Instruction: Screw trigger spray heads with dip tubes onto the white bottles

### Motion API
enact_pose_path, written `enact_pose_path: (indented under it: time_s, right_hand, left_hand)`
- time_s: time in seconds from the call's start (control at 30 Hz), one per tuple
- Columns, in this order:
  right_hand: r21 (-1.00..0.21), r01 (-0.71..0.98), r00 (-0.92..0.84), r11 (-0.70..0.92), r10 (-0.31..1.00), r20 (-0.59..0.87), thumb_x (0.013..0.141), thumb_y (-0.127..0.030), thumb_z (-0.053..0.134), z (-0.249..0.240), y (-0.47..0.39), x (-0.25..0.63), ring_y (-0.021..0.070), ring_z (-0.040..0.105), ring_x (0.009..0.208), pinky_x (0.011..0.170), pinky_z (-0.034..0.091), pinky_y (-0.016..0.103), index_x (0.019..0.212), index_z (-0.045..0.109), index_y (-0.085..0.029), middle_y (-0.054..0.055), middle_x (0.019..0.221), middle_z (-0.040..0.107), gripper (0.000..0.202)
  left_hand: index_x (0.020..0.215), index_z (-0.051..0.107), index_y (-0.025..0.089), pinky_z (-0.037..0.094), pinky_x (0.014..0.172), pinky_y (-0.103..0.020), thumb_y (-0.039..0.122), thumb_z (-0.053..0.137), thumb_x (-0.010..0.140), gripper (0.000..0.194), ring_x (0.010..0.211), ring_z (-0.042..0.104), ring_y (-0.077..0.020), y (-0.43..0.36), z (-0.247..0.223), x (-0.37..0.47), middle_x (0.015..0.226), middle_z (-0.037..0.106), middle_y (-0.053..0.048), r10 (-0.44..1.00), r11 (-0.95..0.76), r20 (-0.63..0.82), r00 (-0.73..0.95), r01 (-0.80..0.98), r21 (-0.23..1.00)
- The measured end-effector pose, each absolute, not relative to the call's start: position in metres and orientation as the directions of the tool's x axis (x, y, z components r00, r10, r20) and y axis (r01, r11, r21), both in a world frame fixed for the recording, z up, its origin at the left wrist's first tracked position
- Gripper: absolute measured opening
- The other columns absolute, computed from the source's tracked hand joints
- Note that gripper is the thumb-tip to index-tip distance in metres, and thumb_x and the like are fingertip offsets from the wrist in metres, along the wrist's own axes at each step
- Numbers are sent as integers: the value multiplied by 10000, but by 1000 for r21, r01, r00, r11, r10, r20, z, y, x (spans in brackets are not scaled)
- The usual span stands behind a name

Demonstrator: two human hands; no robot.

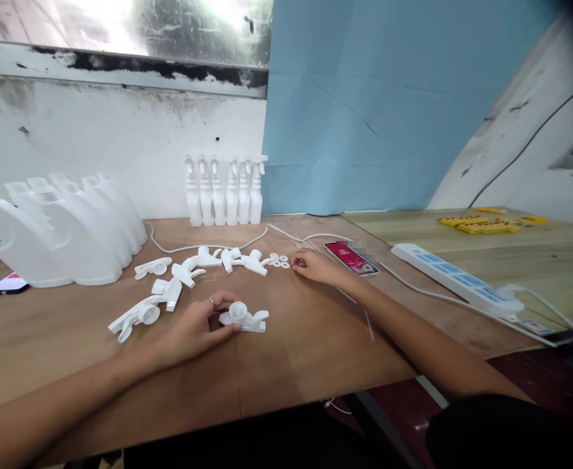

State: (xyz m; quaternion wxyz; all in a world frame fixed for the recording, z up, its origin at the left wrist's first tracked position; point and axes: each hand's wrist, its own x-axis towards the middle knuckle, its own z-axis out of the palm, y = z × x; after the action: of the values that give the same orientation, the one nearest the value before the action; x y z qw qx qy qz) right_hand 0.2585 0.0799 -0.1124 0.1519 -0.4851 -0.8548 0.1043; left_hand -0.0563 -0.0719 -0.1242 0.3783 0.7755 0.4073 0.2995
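Note:
My left hand (203, 327) holds a white spray trigger head (251, 320) by one end, low over the brown tabletop, with its round collar facing up. My right hand (313, 266) is beside a small group of white rings (279, 260); its fingertips are pinched together, and whatever they hold is too small to make out. Several more white trigger heads (186, 270) lie in a curved row from the left to the rings. A thin clear tube (368, 326) lies under my right forearm.
Large white jugs (81, 241) stand at the left, near a phone (7, 284). Slim white bottles (225, 195) line the wall. A red-screened phone (349, 258), a cable and a power strip (457, 280) lie right. Yellow items (486, 225) sit farther back.

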Motion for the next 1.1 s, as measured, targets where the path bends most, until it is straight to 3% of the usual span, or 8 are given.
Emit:
enact_pose_path:
  time_s: [0.17,0.27,0.4,0.47,0.57,0.87,1.0,1.1]
  right_hand:
    - [-426,791,-402,439,898,178,729,-70,596,-108,76,259,161,610,693,639,432,234,780,678,-148,35,755,679,124]
    - [-513,741,-375,434,901,220,792,-165,615,-104,63,244,150,612,685,621,450,233,839,668,-148,25,755,669,73]
    - [-739,314,-466,596,775,428,826,-315,688,-98,23,204,162,637,723,694,523,292,859,663,-173,25,792,679,148]
    - [-645,157,-562,748,604,565,871,-316,671,-98,1,186,169,641,794,771,531,325,834,684,-196,33,832,684,126]
    - [-540,-4,-651,841,408,640,905,-282,654,-102,-19,171,156,651,874,822,535,315,859,703,-199,50,929,667,107]
    - [-407,-87,-758,909,205,619,931,-200,601,-109,-22,178,176,620,1059,919,525,321,1076,646,-166,122,1122,626,155]
    - [-360,-27,-759,933,215,614,930,-222,602,-111,-22,180,174,609,1064,926,519,324,1106,584,-186,120,1140,606,180]
    - [-326,20,-785,945,217,580,906,-306,648,-112,-21,180,187,603,1056,922,513,327,1081,574,-192,122,1147,597,222]
  left_hand:
    - [1189,510,233,540,816,-303,362,616,888,344,936,672,-197,-72,-125,-54,1096,687,-36,867,-406,172,469,463,788]
    - [1259,466,236,543,839,-320,355,611,893,412,960,682,-204,-72,-124,-52,1100,692,-42,868,-404,172,466,459,791]
    - [1304,429,236,548,752,-318,325,627,879,477,860,689,-203,-73,-120,-47,962,712,-16,877,-392,163,453,475,788]
    - [1293,433,236,545,737,-315,299,625,878,461,845,687,-199,-73,-118,-45,960,711,-15,865,-415,183,468,460,785]
    - [1261,439,235,537,792,-319,271,614,885,417,921,687,-196,-72,-119,-45,1079,703,-37,832,-464,227,506,411,785]
    - [1238,385,238,517,721,-277,320,623,897,423,855,674,-173,-72,-125,-49,1007,701,-17,848,-443,217,484,419,793]
    - [1002,503,209,481,668,-270,361,562,932,178,753,618,-160,-73,-121,-51,881,634,-11,824,-530,245,511,542,652]
    - [1002,540,200,468,675,-280,375,552,944,185,764,607,-173,-72,-121,-56,879,628,-29,745,-656,297,597,577,487]
